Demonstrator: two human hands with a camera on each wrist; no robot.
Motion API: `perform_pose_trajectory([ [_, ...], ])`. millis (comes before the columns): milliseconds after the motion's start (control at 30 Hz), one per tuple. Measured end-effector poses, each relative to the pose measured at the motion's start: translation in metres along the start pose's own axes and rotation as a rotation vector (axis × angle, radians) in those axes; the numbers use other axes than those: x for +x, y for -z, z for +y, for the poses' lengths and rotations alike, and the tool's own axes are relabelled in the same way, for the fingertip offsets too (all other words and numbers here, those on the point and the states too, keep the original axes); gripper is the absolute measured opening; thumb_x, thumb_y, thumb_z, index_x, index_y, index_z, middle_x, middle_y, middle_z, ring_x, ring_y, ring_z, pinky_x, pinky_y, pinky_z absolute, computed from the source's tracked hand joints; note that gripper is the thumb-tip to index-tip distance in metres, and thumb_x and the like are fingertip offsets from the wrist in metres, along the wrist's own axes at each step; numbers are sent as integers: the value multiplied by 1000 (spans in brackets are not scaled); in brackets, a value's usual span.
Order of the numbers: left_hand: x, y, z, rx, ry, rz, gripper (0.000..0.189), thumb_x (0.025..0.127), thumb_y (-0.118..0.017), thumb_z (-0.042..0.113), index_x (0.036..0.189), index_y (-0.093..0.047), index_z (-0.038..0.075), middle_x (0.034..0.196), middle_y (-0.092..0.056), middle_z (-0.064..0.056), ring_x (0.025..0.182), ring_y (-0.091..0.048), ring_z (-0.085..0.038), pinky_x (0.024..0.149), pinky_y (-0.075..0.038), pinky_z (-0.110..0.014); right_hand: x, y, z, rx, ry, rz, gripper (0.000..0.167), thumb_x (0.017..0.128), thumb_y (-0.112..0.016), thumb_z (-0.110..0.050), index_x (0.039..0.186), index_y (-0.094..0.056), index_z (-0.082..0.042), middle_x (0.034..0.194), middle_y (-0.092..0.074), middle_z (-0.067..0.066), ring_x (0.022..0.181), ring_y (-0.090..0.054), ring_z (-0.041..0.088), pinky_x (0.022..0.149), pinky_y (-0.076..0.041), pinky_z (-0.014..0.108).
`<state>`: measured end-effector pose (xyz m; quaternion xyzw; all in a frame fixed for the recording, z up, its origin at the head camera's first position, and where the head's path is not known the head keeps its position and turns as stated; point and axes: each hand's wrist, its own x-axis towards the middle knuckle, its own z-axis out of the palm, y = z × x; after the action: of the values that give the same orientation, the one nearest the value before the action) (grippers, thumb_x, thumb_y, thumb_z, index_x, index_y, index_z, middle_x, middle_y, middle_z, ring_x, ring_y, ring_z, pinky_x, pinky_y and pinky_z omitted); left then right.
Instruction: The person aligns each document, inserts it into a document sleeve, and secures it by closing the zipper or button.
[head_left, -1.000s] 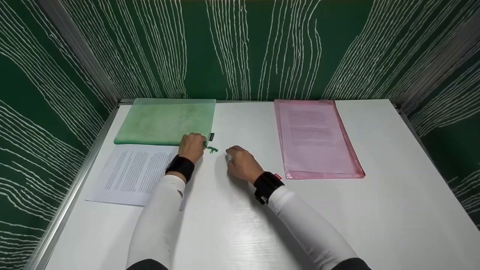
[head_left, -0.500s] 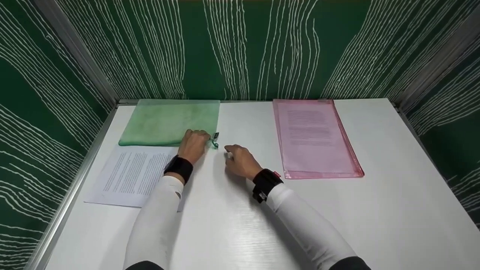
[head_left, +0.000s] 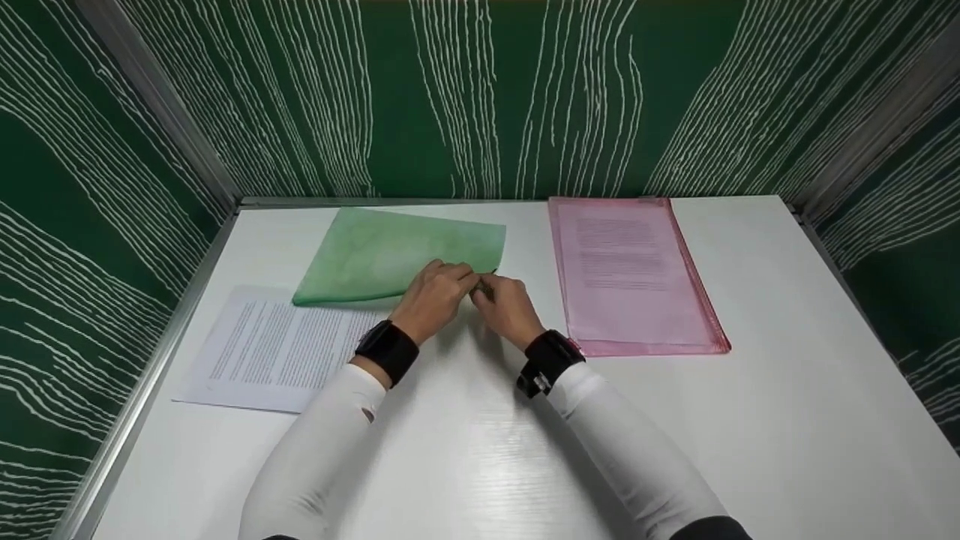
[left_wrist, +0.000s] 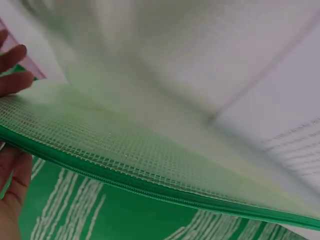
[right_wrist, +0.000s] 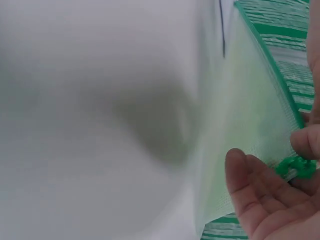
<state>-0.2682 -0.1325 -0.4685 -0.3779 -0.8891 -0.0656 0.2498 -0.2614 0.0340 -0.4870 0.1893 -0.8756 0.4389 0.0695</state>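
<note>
A translucent green mesh zip pouch (head_left: 401, 251) lies askew on the table, its zipped edge toward the person. My left hand (head_left: 436, 298) grips the pouch near its near right corner; the left wrist view has fingers (left_wrist: 14, 82) above the green zip edge (left_wrist: 115, 180) and more below it. Against that hand, my right hand (head_left: 511, 309) is at the same corner. In the right wrist view it pinches a green cord (right_wrist: 297, 167) at the end of the zip between thumb and fingers. The pouch looks lifted at this corner.
A printed sheet (head_left: 255, 352) lies at the left, partly under the pouch and left arm. At the back right is a pink zip pouch (head_left: 637, 300) with printed paper inside. Green walls (head_left: 525, 97) with white lines enclose the white table (head_left: 787, 390) on three sides.
The green pouch has slid right and toward the person, and turned slightly. My left hand has moved right with it, and my right hand has come in to the corner cord.
</note>
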Motion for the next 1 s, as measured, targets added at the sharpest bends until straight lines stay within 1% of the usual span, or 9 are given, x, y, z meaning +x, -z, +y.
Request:
perform_pose_trajectory([
  [33,1,0,3,-19,3,15,14,97,-66,-3,104,-75,5,98,-71,-7,88,-69,-23,75,-52,-37,-1,4,1,8,2,17,19,101,-60,-7,109,-76,0,84,-72,11,67,-56,15,62,-44,29],
  [133,2,1,12,-85,14,52,14,99,-65,0,108,-73,5,98,-69,-8,88,-68,-23,76,-54,-36,-5,15,3,33,25,51,18,101,-61,-7,107,-77,-1,85,-74,10,63,-53,13,60,-41,27],
  [233,0,4,17,-123,27,72,12,98,-67,1,109,-72,3,94,-67,-9,84,-67,-24,72,-55,-36,-10,28,5,67,32,75,18,99,-63,-7,107,-78,-1,92,-76,12,68,-62,16,62,-46,28],
  [400,-7,10,21,-127,57,52,4,96,-68,-1,100,-69,-1,83,-63,-10,74,-64,-23,63,-53,-34,-18,56,8,166,11,127,16,98,-64,-4,105,-77,1,96,-76,18,87,-74,26,75,-56,28],
  [533,-14,20,22,-128,73,37,7,97,-64,-4,92,-67,0,77,-59,-9,69,-60,-22,58,-51,-32,-26,81,9,283,-22,157,16,98,-62,0,105,-75,4,96,-74,22,84,-75,24,73,-53,22],
  [600,-18,27,25,-122,81,18,10,97,-64,-4,89,-67,0,75,-58,-9,67,-60,-22,56,-51,-31,-29,93,10,357,-44,159,16,98,-60,2,106,-74,6,100,-73,23,85,-75,20,75,-54,22],
  [733,-23,49,39,-96,81,-50,16,94,-67,-4,79,-66,1,69,-57,-7,61,-58,-17,49,-50,-31,-36,113,13,489,-70,140,17,99,-57,5,107,-71,11,103,-70,20,87,-74,16,85,-58,30],
  [867,-22,72,59,-95,47,-120,29,91,-65,-7,66,-57,6,59,-44,-1,55,-42,-8,43,-41,-26,-41,126,15,559,-71,104,17,100,-56,5,109,-69,13,104,-69,19,89,-74,19,87,-58,36],
  [1000,-20,89,81,-164,36,-178,40,88,-62,-9,61,-43,12,58,-28,6,57,-28,-7,44,-29,-22,-46,134,14,574,-67,69,22,101,-52,5,114,-67,14,108,-68,20,90,-74,20,86,-59,36],
])
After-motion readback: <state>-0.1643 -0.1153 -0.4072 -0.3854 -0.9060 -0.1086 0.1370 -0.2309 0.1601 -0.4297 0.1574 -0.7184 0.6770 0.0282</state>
